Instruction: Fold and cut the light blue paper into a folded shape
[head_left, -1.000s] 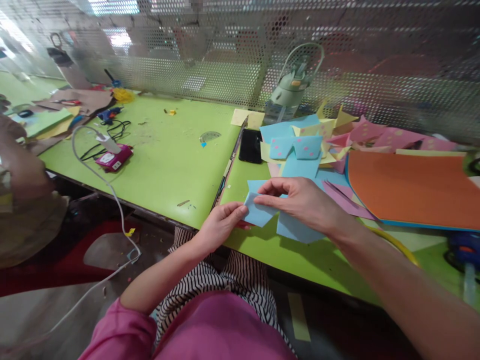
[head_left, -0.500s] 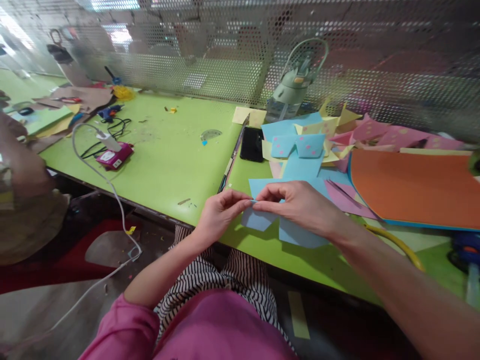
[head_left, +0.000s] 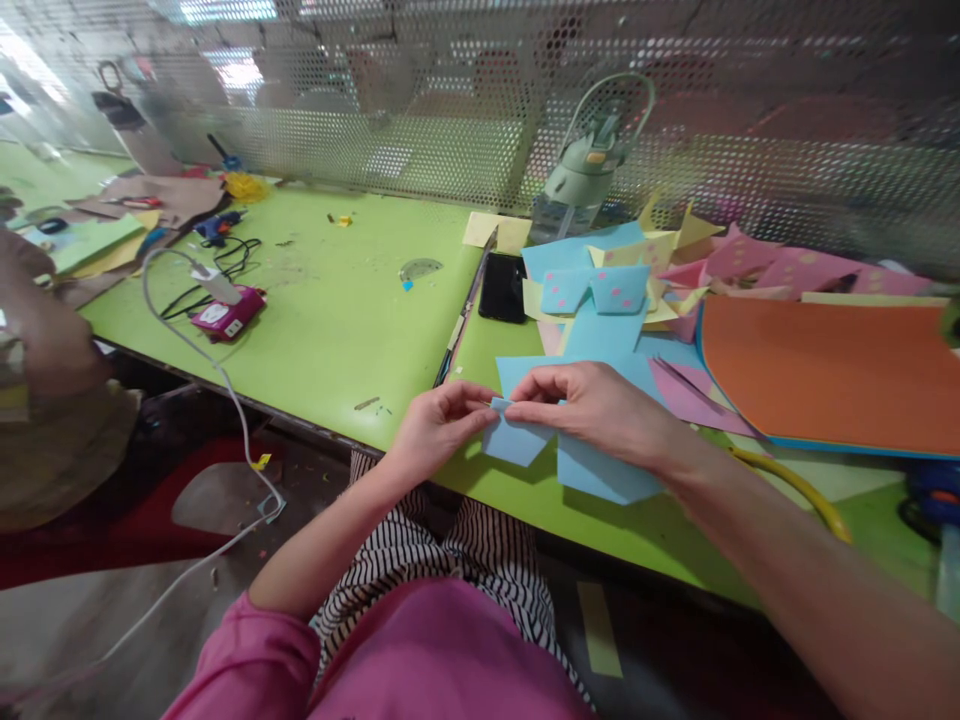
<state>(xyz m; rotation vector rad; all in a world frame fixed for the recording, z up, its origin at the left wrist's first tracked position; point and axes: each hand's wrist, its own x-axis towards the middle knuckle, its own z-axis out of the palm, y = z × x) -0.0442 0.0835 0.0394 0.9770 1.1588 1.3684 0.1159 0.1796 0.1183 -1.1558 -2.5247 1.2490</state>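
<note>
Both hands pinch a folded light-blue paper piece (head_left: 517, 442) just above the front edge of the green table (head_left: 337, 310). My left hand (head_left: 435, 425) grips its left corner between thumb and fingers. My right hand (head_left: 600, 408) pinches the top fold from the right, fingertips meeting the left hand's. Another blue paper flap (head_left: 600, 472) sticks out under my right wrist. More blue sheet (head_left: 600, 340) lies flat behind the hands.
A black phone (head_left: 502, 287) lies behind the hands, beside a pile of blue, yellow and pink dotted paper shapes (head_left: 622, 285). An orange sheet (head_left: 825, 375) covers the right. A green water bottle (head_left: 585, 170) stands by the perforated metal screen. A pink device (head_left: 225, 315) with white cable sits left.
My left hand has risen from the paper's lower corner to its top fold, meeting my right fingertips. The paper shifted slightly towards the table edge.
</note>
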